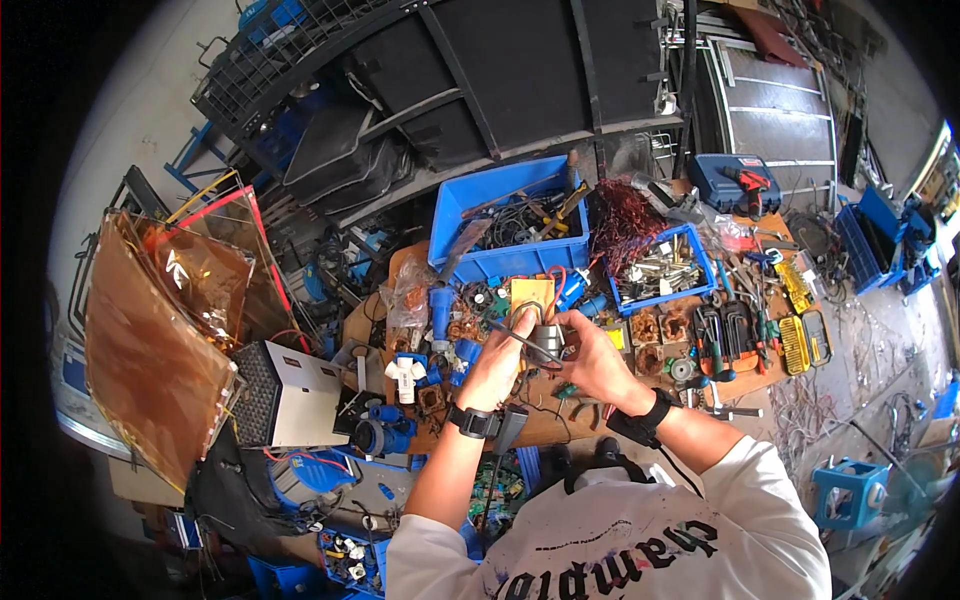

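Above the front part of the cluttered workbench [575, 420], both my hands are closed around a dark grey, rounded part with a black cable looped over it [546, 342]. My left hand [495, 368] grips its left side, thumb near the top. On the opposite side, my right hand [600, 366] holds it with bent fingers. Its exact kind is not clear, as the fingers cover much of it. Just beyond lies a yellow flat piece [533, 292] beside a red wire loop; whether it joins the held part, I cannot tell.
A blue bin [512, 262] of cables and tools stands at the back, with a smaller blue tray [660, 270] of metal parts to its right. Pliers and hand tools [735, 335] crowd the bench's right. A white box [300, 395] and brown sheets [150, 330] stand left.
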A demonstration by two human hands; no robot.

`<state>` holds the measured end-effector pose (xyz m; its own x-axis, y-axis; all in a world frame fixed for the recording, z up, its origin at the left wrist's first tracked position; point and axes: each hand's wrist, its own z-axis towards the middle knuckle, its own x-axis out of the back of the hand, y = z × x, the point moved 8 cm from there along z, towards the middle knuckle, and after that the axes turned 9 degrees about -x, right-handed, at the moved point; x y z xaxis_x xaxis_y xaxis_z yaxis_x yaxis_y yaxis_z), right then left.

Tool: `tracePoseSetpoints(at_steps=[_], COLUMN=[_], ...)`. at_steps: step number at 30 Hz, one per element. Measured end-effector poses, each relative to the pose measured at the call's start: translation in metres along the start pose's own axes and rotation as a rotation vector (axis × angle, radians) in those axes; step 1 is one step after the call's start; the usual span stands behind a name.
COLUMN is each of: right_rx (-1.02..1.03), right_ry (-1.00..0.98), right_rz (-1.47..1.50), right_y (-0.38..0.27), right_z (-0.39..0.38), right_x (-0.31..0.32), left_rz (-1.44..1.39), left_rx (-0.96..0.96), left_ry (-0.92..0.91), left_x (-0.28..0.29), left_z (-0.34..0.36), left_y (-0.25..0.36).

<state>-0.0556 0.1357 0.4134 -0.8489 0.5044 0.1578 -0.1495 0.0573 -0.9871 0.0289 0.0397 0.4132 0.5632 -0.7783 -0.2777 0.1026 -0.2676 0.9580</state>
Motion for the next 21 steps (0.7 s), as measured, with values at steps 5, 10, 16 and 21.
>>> tracePoseSetpoints(at_steps=[5, 10, 16, 21], right_rx=[-0.006, 0.004, -0.024, -0.050], right_ry=[0.031, 0.100, 0.097, 0.112], right_rz=[-0.009, 0.001, -0.028, 0.026], right_y=[-0.004, -0.002, -0.008, -0.005], right_z=[0.000, 0.005, 0.003, 0.004], right_x=[0.006, 0.019, 0.019, 0.023], left_rz=[0.179, 0.272, 0.385, 0.629], left_rx=[-0.139, -0.104, -0.268, -0.247], left_ry=[-0.011, 0.085, 0.070, 0.119], left_x=[0.000, -0.001, 0.018, 0.024], left_z=[0.001, 0.000, 0.008, 0.006], left_y=[0.010, 0.015, 0.010, 0.018])
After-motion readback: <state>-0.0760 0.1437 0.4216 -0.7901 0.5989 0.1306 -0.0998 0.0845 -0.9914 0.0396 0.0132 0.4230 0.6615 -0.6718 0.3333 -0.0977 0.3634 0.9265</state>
